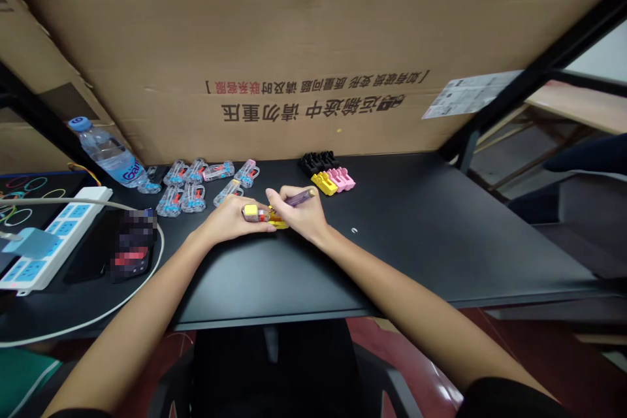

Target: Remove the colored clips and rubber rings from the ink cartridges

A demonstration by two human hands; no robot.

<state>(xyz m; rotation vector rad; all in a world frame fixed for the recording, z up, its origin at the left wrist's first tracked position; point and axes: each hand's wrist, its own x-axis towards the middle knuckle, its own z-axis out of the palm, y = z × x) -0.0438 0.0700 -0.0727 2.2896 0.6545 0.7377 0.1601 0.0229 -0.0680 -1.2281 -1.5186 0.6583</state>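
L hand [230, 221] clamped on clear plastic connector [255, 212], yellow end, held btwn both hands at 12 o'clock. R hand [301, 214] clamped on 1 purple screwdriver [300, 198]. 7 more connectors [192, 197] at 11 o'clock; 1 black clip stack [318, 162], 1 yellow clip stack [324, 183], 1 pink clip stack [340, 178] at 12.

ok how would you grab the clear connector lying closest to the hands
Probably best pinched across the long sides of the clear connector at mid-body, coming straight down from above. It looks to lie flat and slim on the black desk, so there is little to get under, and with the left hand just in front and another connector beside it, the top seems the freest way in.
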